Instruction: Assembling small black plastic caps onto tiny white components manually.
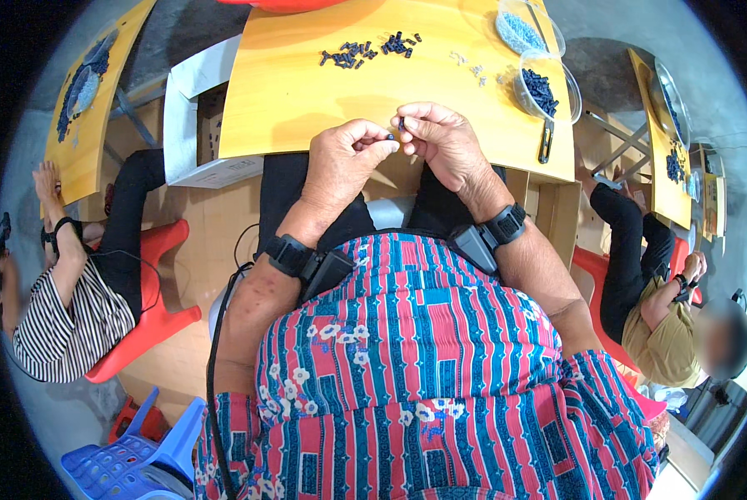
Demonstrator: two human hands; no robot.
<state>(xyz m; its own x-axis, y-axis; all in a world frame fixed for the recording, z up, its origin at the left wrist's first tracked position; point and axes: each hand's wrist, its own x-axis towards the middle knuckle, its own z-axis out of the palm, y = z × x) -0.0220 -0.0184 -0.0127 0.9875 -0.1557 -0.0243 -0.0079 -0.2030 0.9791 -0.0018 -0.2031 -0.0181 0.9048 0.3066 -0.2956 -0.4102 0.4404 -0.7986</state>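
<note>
Over the near edge of the yellow table, my two hands meet with fingertips almost touching. My left hand is closed in a pinch on a small dark piece. Thumb and fingers of my right hand pinch another small dark piece, just above the first. Both pieces are mostly covered by fingertips, and whether they touch I cannot tell. Farther back on the table lie two loose piles of short black cylindrical pieces, a left pile and a right pile.
A clear tub of black pieces stands at the right, a tub of light-blue pieces behind it. Small clear bits lie nearby. A black-handled tool rests at the edge. An open box is left. People sit at tables on both sides.
</note>
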